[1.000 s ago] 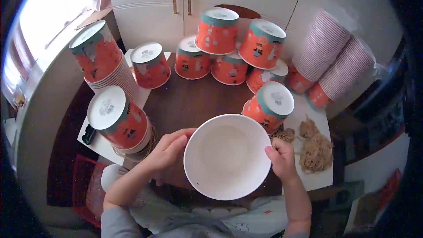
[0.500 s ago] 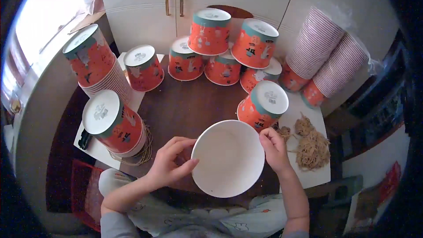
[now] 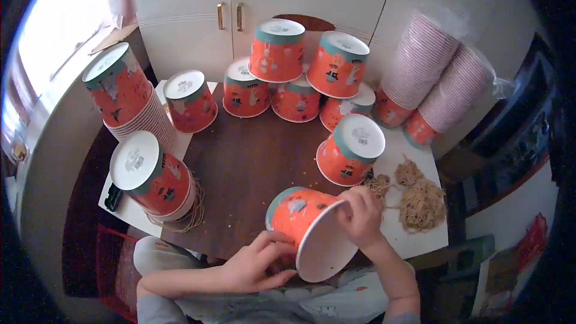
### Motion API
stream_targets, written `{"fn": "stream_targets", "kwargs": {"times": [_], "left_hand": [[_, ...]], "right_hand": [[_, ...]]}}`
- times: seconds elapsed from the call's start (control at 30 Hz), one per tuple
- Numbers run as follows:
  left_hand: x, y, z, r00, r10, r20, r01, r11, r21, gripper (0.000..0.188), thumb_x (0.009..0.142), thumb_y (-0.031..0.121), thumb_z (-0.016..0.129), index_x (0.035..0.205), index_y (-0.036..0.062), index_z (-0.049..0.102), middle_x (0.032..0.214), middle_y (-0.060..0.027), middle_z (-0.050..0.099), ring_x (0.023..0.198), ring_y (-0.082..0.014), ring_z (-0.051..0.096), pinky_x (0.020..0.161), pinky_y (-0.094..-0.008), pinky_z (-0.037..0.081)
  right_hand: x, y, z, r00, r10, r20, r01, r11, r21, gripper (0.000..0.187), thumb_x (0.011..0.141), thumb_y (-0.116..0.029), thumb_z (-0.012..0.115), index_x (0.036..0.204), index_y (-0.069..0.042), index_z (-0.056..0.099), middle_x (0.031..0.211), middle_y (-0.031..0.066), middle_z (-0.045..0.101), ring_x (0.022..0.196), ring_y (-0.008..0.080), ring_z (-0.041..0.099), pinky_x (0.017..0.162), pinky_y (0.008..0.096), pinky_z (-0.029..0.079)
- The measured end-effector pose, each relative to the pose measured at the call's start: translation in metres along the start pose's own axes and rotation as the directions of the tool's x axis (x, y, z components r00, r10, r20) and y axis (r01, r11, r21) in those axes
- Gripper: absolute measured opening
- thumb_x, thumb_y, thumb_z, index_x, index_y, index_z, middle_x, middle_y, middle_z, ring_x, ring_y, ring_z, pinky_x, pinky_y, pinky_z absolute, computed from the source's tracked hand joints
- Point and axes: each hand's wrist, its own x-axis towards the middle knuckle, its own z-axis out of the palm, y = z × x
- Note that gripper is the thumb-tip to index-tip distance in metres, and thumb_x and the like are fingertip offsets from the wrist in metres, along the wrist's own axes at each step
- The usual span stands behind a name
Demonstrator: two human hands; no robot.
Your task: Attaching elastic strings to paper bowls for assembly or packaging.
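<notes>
An orange paper bucket [image 3: 300, 210] with a teal base band and white inside lies tilted on its side before me, its mouth turned toward the lower right. My right hand [image 3: 362, 216] grips its rim at the upper right, thumb inside the mouth. Against the lower left of the bucket my left hand [image 3: 261, 264] rests, fingers curled at its side and thumb close to the rim. Just beyond stands an upside-down bucket [image 3: 348, 159] of the same print. Another upturned bucket [image 3: 159, 183] is at the left, with twine [image 3: 195, 207] around its foot.
Upturned buckets [image 3: 276, 54] are piled two high at the back of the brown table [image 3: 240, 156]. A nested stack [image 3: 141, 114] stands back left. Two tall bagged stacks [image 3: 420, 66] lean at the right. Tangled twine [image 3: 422, 207] lies on the white right-hand surface.
The bucket has tipped from mouth toward me to lying sideways, its printed side now showing. My left hand has moved lower, and my right hand has shifted along the rim.
</notes>
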Motion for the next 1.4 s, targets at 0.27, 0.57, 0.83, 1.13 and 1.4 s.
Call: {"fn": "stream_targets", "kwargs": {"times": [0.27,0.57,0.83,1.13,1.4], "left_hand": [[0.02,0.005,-0.008,0.94,0.327,0.097,-0.341,0.9,0.27,0.021,0.072,0.014,0.063,0.091,0.0085,0.054,0.099,-0.0071,0.053,0.088,-0.0213,0.053,0.073,-0.0314,0.041],[0.034,0.013,0.009,0.928,0.367,0.063,-0.372,0.906,0.204,0.026,0.074,0.012,0.061,0.098,0.0061,0.055,0.094,-0.0065,0.054,0.086,-0.0227,0.053,0.073,-0.0345,0.043],[0.041,0.019,0.007,0.907,0.41,0.091,-0.42,0.885,0.201,0.024,0.068,0.01,0.062,0.092,0.0061,0.058,0.089,-0.0066,0.056,0.083,-0.0222,0.055,0.07,-0.0336,0.047],[0.046,0.029,0.001,0.898,0.382,0.217,-0.434,0.849,0.303,0.023,0.064,0.011,0.056,0.087,0.0063,0.057,0.085,-0.0052,0.055,0.077,-0.0193,0.058,0.059,-0.0284,0.05],[0.049,0.04,-0.002,0.878,0.341,0.336,-0.465,0.773,0.431,0.019,0.065,0.011,0.054,0.082,0.0018,0.052,0.071,-0.0059,0.048,0.066,-0.0193,0.056,0.049,-0.0288,0.049]], "right_hand": [[-0.027,0.0,0.007,0.87,-0.465,-0.164,0.486,0.864,0.13,0.02,0.066,-0.018,0.058,0.084,-0.016,0.048,0.077,0.001,0.048,0.07,0.0196,0.052,0.059,0.0329,0.047],[-0.033,0.0,0.005,0.824,-0.511,-0.245,0.559,0.805,0.201,0.021,0.064,-0.017,0.057,0.083,-0.017,0.047,0.081,0.0008,0.047,0.072,0.019,0.052,0.06,0.0331,0.048],[-0.032,-0.002,0.0,0.823,-0.503,-0.263,0.55,0.821,0.151,0.02,0.064,-0.02,0.056,0.082,-0.018,0.048,0.079,0.0003,0.049,0.065,0.0184,0.052,0.057,0.0324,0.046],[-0.03,-0.002,-0.002,0.791,-0.568,-0.226,0.595,0.8,0.074,0.02,0.065,-0.021,0.055,0.083,-0.019,0.049,0.078,-0.0015,0.05,0.065,0.0151,0.052,0.055,0.0302,0.045],[-0.025,-0.003,-0.006,0.781,-0.592,-0.198,0.609,0.793,0.032,0.019,0.065,-0.019,0.058,0.082,-0.018,0.049,0.078,-0.0022,0.049,0.066,0.0138,0.052,0.052,0.0267,0.044]]}}
